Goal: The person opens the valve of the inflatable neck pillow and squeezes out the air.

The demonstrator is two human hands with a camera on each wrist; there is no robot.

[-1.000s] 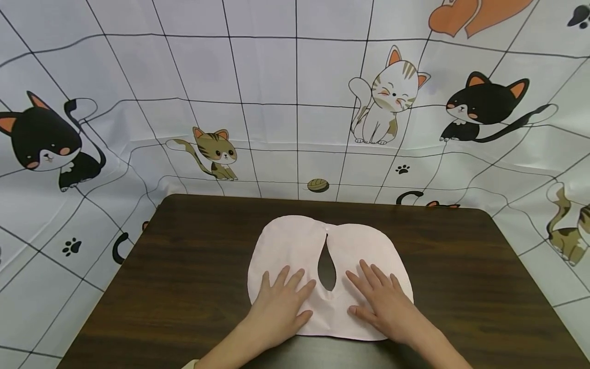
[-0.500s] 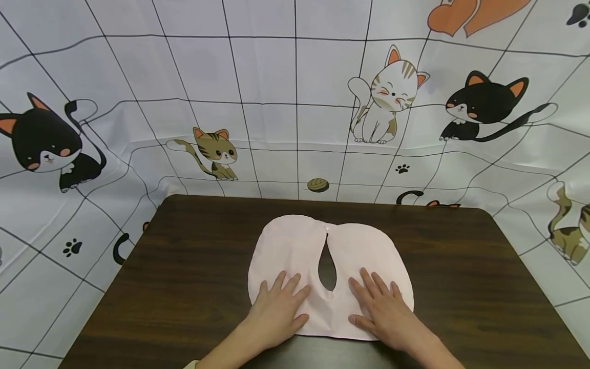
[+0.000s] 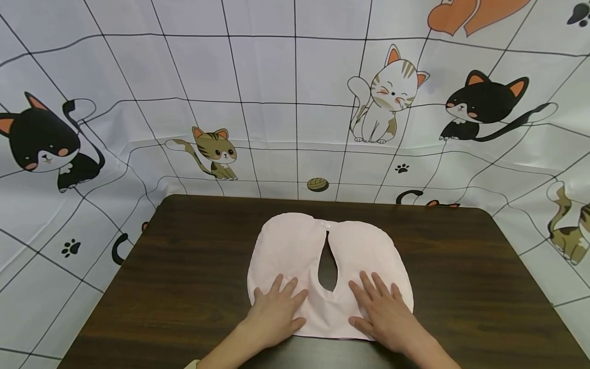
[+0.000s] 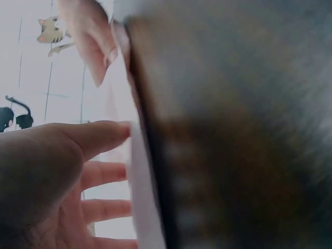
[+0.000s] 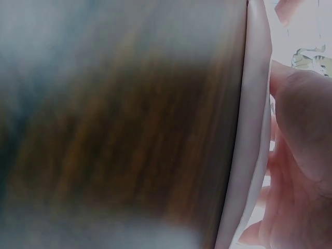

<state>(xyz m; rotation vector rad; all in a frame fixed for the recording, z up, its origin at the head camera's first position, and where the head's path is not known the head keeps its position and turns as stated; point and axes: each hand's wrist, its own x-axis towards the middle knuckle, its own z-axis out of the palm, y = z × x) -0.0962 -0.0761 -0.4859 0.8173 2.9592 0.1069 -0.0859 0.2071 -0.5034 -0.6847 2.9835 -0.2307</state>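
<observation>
My left hand [image 3: 275, 312] and right hand [image 3: 384, 312] lie flat, fingers straight, on the pink bib [image 3: 301, 246] (thin fabric); uneven pressure could wrinkle it.

A dark brown wooden table [image 3: 193, 287] with rounded far corners carries everything here. Its grain runs from side to side. A pale pink cloth [image 3: 295, 251] lies flat on the middle of the top, nearer the front edge than the back. The cloth is rounded, with two lobes that meet at a small fastening at the far side, and a teardrop-shaped opening in the middle shows the dark wood beneath. In both wrist views the cloth's thin edge [image 5: 254, 129] lies flush against the blurred wood.
</observation>
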